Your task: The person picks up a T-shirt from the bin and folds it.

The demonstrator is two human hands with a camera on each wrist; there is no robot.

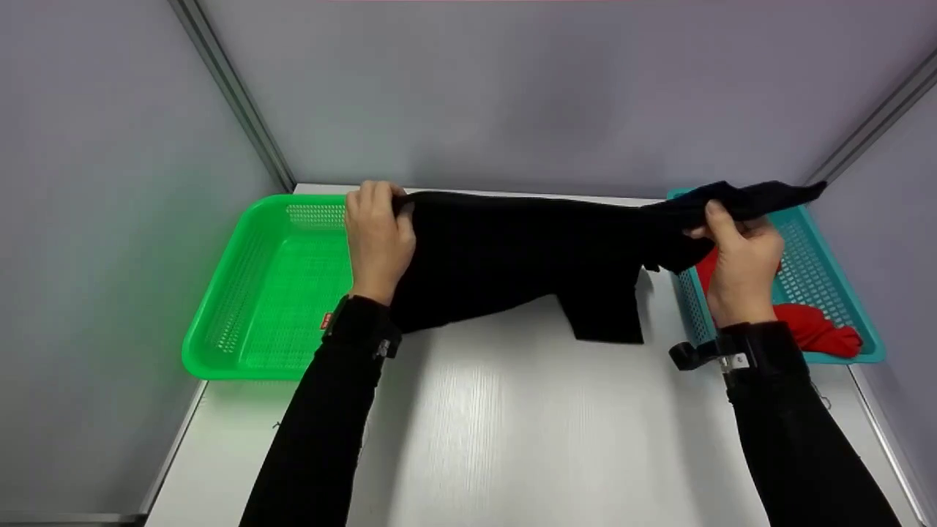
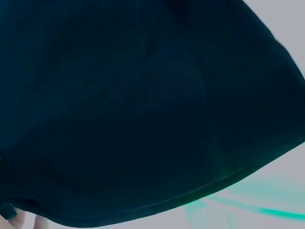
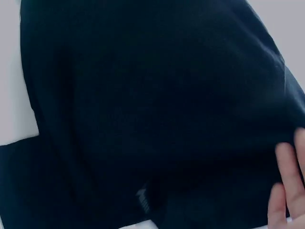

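Presently: black fabric garment (image 1: 505, 245), held above white wood-grained surface (image 1: 468, 439), near far edge. Left hand (image 1: 378, 238), right hand (image 1: 745, 271): each pinching garment's upper border. Green perforated plastic basket (image 1: 245, 372): far left corner. Teal perforated plastic basket (image 1: 821, 256), crumpled red cloth (image 1: 814, 329) inside: far right corner. Stage, by judgement: lifted, partly spread; not yet set down. Red cloth: head view only. Small pale mark (image 3: 142, 200) on garment: right wrist view only.
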